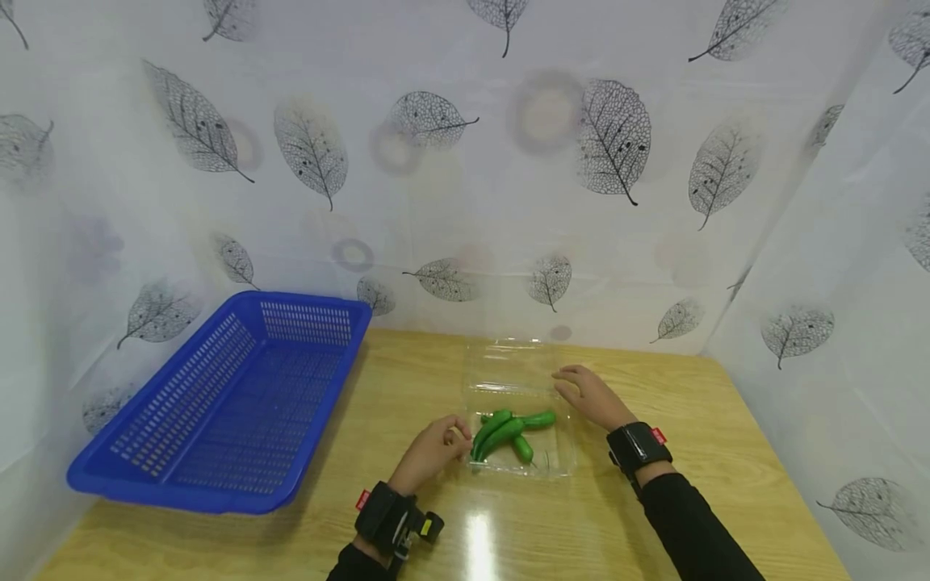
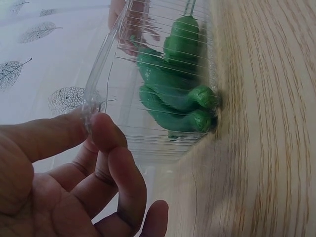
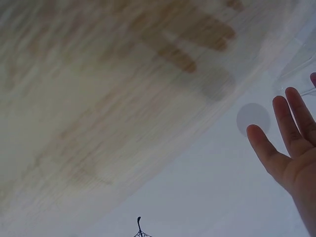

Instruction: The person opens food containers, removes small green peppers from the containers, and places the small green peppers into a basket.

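A clear plastic clamshell box [image 1: 561, 452] lies on the table with its lid [image 1: 512, 367] folded back toward the wall. Several green peppers [image 1: 501, 433] are in its base, stems toward the front in part. My left hand [image 1: 433, 450] is at the box's left side; in the left wrist view, its thumb and forefinger pinch the plastic rim [image 2: 95, 96], with the peppers [image 2: 170, 81] showing through the ribbed wall. My right hand [image 1: 592, 399] hovers beside the lid's right edge, fingers extended. In the right wrist view that hand [image 3: 298, 160] holds nothing.
A large blue plastic basket [image 1: 240, 411] with slotted sides stands on the left of the wooden table [image 1: 683, 452]. A white leaf-patterned curtain [image 1: 436, 202] hangs behind and along both sides.
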`<state>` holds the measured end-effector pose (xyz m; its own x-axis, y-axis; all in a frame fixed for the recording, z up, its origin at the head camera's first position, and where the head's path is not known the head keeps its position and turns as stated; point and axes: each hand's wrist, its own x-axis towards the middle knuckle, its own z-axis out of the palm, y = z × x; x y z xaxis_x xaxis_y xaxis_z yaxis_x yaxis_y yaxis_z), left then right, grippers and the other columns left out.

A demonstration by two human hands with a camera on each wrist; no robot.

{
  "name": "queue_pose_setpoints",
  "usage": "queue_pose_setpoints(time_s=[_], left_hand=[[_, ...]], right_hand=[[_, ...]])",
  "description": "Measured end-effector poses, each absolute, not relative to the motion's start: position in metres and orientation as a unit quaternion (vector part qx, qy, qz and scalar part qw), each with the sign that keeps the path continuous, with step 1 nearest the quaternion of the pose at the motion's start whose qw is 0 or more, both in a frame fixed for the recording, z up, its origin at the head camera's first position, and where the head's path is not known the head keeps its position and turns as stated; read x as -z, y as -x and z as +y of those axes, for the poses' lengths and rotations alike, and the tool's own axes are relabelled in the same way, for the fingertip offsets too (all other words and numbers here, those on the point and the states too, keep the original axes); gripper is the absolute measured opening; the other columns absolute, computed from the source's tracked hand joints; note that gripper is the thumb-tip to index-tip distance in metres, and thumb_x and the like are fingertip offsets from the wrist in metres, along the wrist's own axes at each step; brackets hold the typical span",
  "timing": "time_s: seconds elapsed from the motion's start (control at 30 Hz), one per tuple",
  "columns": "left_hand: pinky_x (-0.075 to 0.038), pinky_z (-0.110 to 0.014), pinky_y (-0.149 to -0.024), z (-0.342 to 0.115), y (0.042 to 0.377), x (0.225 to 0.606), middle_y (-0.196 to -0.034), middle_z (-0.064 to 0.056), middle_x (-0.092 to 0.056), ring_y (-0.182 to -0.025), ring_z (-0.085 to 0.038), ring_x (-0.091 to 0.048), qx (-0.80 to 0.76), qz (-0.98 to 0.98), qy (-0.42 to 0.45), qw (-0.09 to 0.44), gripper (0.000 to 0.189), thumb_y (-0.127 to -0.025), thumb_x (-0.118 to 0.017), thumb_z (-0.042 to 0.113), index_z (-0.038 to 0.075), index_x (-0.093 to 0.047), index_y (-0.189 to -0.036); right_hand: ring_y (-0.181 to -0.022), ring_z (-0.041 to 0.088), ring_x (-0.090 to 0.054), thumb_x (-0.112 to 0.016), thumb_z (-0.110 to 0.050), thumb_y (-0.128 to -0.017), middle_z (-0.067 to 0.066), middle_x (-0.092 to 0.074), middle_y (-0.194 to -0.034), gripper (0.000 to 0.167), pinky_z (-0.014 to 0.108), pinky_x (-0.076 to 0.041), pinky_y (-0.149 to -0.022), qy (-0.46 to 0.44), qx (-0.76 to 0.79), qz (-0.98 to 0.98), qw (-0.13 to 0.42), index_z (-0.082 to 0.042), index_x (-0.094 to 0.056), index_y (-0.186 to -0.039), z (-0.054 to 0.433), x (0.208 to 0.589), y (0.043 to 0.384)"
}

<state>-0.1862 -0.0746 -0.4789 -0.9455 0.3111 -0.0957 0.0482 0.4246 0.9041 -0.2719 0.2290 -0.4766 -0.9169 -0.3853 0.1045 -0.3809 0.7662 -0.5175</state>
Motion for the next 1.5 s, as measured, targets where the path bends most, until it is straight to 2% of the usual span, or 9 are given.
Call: queue_pose_setpoints(time_s=[0.43,0.73,0.83,0.93,1.0,1.1,1.23,1.33,1.5], left_hand=[[-0.038,-0.028,-0.058,-0.076,0.186,0.481,-0.074,-0.005,-0.060,-0.068,-0.020,-0.056,-0.522,0.833,-0.123,0.133,0.012,-0.091,-0.059,0.017,0.006,-0.057,-0.096],[-0.038,-0.028,-0.057,-0.081,0.187,0.479,-0.075,-0.009,-0.063,-0.070,-0.021,-0.058,-0.516,0.835,-0.138,0.131,0.012,-0.091,-0.059,0.017,0.007,-0.056,-0.097],[-0.038,-0.028,-0.057,-0.082,0.189,0.480,-0.076,-0.009,-0.063,-0.069,-0.018,-0.057,-0.515,0.836,-0.137,0.131,0.012,-0.091,-0.059,0.017,0.007,-0.056,-0.097],[-0.038,-0.028,-0.058,-0.082,0.189,0.480,-0.076,-0.008,-0.063,-0.069,-0.018,-0.056,-0.518,0.834,-0.136,0.133,0.012,-0.092,-0.059,0.017,0.007,-0.056,-0.097],[-0.038,-0.029,-0.058,-0.082,0.190,0.480,-0.076,-0.008,-0.063,-0.070,-0.018,-0.057,-0.521,0.832,-0.135,0.134,0.012,-0.092,-0.059,0.017,0.007,-0.056,-0.097],[-0.037,-0.028,-0.057,-0.081,0.189,0.479,-0.076,-0.009,-0.062,-0.070,-0.020,-0.057,-0.522,0.831,-0.136,0.133,0.012,-0.092,-0.059,0.017,0.007,-0.056,-0.097],[-0.037,-0.028,-0.057,-0.080,0.189,0.477,-0.076,-0.012,-0.063,-0.070,-0.021,-0.057,-0.520,0.832,-0.136,0.134,0.012,-0.092,-0.059,0.016,0.006,-0.055,-0.097],[-0.037,-0.028,-0.057,-0.079,0.189,0.476,-0.076,-0.013,-0.063,-0.070,-0.022,-0.057,-0.520,0.833,-0.136,0.134,0.012,-0.092,-0.059,0.016,0.006,-0.055,-0.097],[-0.038,-0.029,-0.058,-0.079,0.189,0.476,-0.077,-0.013,-0.063,-0.071,-0.022,-0.057,-0.518,0.833,-0.136,0.137,0.012,-0.092,-0.059,0.017,0.006,-0.056,-0.097]], right_hand=[[-0.122,0.042,-0.049,-0.045,-0.022,-0.099,0.024,-0.055,-0.129,0.039,0.054,-0.038,-0.102,0.202,0.253,0.946,-0.012,0.002,-0.052,-0.130,0.229,0.474,0.260],[-0.116,0.035,-0.055,-0.070,-0.021,-0.084,0.016,-0.056,-0.130,0.065,0.050,-0.043,-0.097,0.268,0.171,0.923,-0.218,-0.009,-0.041,-0.141,0.213,0.448,0.209],[-0.114,0.032,-0.056,-0.064,-0.031,-0.089,0.014,-0.057,-0.129,0.064,0.051,-0.044,-0.096,0.316,0.161,0.898,-0.260,-0.009,-0.039,-0.142,0.205,0.443,0.190],[-0.115,0.029,-0.056,-0.047,-0.046,-0.095,0.012,-0.057,-0.129,0.059,0.052,-0.044,-0.097,0.344,0.156,0.887,-0.267,-0.008,-0.041,-0.141,0.198,0.442,0.175],[-0.114,0.028,-0.058,-0.044,-0.048,-0.095,0.012,-0.059,-0.127,0.060,0.051,-0.045,-0.096,0.361,0.154,0.881,-0.265,-0.007,-0.044,-0.139,0.193,0.443,0.167],[-0.112,0.026,-0.059,-0.061,-0.039,-0.089,0.011,-0.060,-0.126,0.061,0.048,-0.047,-0.095,0.387,0.147,0.873,-0.257,-0.006,-0.046,-0.137,0.188,0.448,0.158],[-0.109,0.025,-0.061,-0.082,-0.022,-0.068,0.009,-0.061,-0.125,0.078,0.045,-0.050,-0.091,0.415,0.136,0.863,-0.254,-0.005,-0.047,-0.136,0.184,0.457,0.150],[-0.106,0.024,-0.062,-0.084,-0.018,-0.062,0.008,-0.063,-0.120,0.078,0.044,-0.051,-0.088,0.425,0.135,0.859,-0.252,-0.004,-0.052,-0.132,0.183,0.463,0.148],[-0.102,0.020,-0.064,-0.083,-0.017,-0.065,0.006,-0.066,-0.113,0.065,0.037,-0.053,-0.086,0.423,0.135,0.866,-0.232,-0.006,-0.058,-0.124,0.182,0.469,0.146]])
